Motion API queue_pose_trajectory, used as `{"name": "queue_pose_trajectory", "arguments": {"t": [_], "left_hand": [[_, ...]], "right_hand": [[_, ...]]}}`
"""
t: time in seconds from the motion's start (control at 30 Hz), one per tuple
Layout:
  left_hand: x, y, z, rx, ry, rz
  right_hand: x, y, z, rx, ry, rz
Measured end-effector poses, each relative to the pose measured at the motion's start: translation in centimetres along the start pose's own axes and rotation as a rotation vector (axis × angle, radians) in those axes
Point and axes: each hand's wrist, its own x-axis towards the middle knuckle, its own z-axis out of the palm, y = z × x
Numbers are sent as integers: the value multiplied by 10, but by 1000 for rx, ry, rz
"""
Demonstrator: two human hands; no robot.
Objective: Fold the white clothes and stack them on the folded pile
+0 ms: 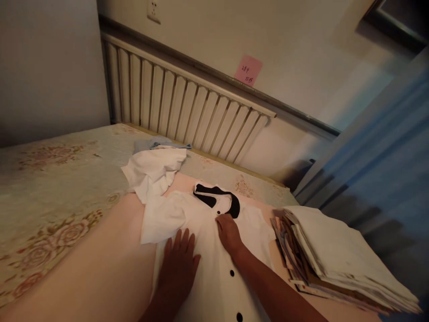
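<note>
A white shirt (pixel 204 250) with a black collar (pixel 234 206) and black buttons lies spread out, front side up. My left hand (pixel 177 264) rests flat on its left part, fingers stretched out and a little apart. Just below the collar, my right hand (pixel 229 231) has its fingers closed at the shirt's front edge, pinching the fabric near the top button. The shirt's left sleeve (pixel 162 219) is spread out beside my left hand. Lower buttons show along the front, below my right wrist.
A pink cloth (pixel 110 259) lies under the shirt on a flowered cover (pixel 63 192). A crumpled white garment (pixel 154 170) and a grey-blue cloth (pixel 152 144) lie beyond. At right stands a stack of folded clothes (pixel 342 246), near a blue curtain (pixel 378 179). A radiator (pixel 187 103) lines the wall.
</note>
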Motion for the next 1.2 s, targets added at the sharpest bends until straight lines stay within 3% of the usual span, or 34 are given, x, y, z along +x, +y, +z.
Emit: {"name": "queue_pose_trajectory", "arguments": {"t": [0.1,0.3,0.4,0.87,1.07,1.2], "left_hand": [[-1,0,0,-3,8,-7],[0,0,-2,-22,10,-1],[1,1,-2,-21,13,-8],[0,0,0,-29,4,-21],[1,0,-2,-45,-9,-15],[2,2,-6,-53,-47,-40]], "right_hand": [[-6,-2,1,94,5,10],[8,4,-5,68,64,250],[13,7,0,44,25,303],[23,3,4,-34,-104,300],[25,-1,1,1,-111,262],[36,11,-6,44,-84,325]]}}
